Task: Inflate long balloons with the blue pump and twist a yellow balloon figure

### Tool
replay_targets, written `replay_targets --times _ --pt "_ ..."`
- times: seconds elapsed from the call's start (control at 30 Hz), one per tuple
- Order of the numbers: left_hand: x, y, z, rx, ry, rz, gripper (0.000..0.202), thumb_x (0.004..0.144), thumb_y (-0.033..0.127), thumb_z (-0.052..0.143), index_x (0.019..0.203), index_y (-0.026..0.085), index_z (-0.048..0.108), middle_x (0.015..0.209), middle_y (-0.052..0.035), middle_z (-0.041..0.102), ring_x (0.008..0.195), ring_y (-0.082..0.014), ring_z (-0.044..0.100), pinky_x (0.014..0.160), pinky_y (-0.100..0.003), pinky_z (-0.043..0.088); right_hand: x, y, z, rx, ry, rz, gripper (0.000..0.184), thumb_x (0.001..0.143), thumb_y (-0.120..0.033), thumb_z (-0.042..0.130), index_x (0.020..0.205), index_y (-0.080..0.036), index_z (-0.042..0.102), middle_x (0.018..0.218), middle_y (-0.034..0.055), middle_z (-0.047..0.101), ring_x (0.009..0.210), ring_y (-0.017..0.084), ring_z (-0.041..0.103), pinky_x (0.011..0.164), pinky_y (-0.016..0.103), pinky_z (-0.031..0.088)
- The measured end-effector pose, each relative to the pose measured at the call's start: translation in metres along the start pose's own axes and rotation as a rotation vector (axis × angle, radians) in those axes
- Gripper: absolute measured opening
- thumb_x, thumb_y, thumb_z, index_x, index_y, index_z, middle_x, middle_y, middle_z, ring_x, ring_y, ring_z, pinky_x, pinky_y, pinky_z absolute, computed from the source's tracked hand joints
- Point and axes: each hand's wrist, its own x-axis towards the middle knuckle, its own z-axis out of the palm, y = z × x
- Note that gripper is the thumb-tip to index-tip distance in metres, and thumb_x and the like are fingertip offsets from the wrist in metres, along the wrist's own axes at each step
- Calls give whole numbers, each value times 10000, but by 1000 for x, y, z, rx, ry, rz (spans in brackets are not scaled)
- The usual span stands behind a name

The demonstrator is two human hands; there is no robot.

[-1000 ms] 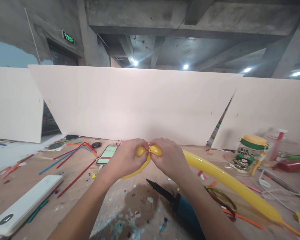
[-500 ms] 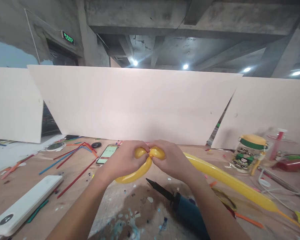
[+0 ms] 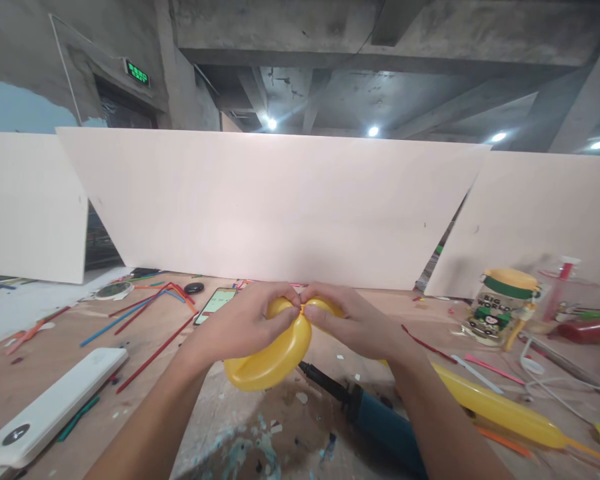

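Note:
A long yellow balloon (image 3: 275, 363) is pinched between my two hands at the middle of the view, above the table. My left hand (image 3: 253, 317) closes on a rounded section, thumb and fingertips at a twisted joint. Just to the right, my right hand (image 3: 353, 320) pinches the same joint from its side, fingertips nearly touching the left ones. A curved loop of the balloon hangs below my left hand. Its long tail passes behind my right forearm and ends thin and uninflated at lower right. Beneath the hands lies a blue hand pump (image 3: 380, 427) with a black nozzle.
A phone (image 3: 215, 307) and several loose coloured sticks (image 3: 155, 353) lie at left, near a white oblong device (image 3: 55, 407). At right stand a jar (image 3: 500, 307) and a red-and-clear pump (image 3: 560, 287). White boards (image 3: 280, 207) wall off the back.
The balloon loop under my left hand has grown fatter and hangs lower. The tail on the right has dropped lower. My right hand has turned slightly, with both hands still pinching the joint.

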Motion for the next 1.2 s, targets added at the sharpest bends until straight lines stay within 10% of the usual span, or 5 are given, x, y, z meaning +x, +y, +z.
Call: replay_targets --times 0.43,0.73,1.0,1.2 --pt "5 7 9 -122 135 -156 287 749 453 621 918 226 570 703 39 565 623 -131 530 566 -243 404 7 8 16 -12 429 -248 126 831 -134 544 847 -207 646 884 35 653 841 158 606 776 296 480" --pt "-2 12 -4 -434 31 -190 235 748 367 664 931 232 606 697 42 596 589 -93 554 528 -187 421 3 0 16 175 485 -257 96 899 -178 488 871 -217 571 968 44 569 937 163 563 836 348 471" --pt "2 -1 -1 -1060 -120 -249 236 705 296 718 870 196 583 699 1 646 563 -115 602 527 -208 456 -1 -1 18 -424 741 -554 243 758 -33 610 874 -245 631 1037 56 531 965 210 543 814 401 487" --pt "5 -4 4 -1392 -210 -310 146 678 223 653 806 175 603 637 -17 635 522 -138 596 498 -226 454 2 10 21 -466 810 -615 318 732 11 610 888 -266 633 1039 46 510 941 199 568 786 388 515"
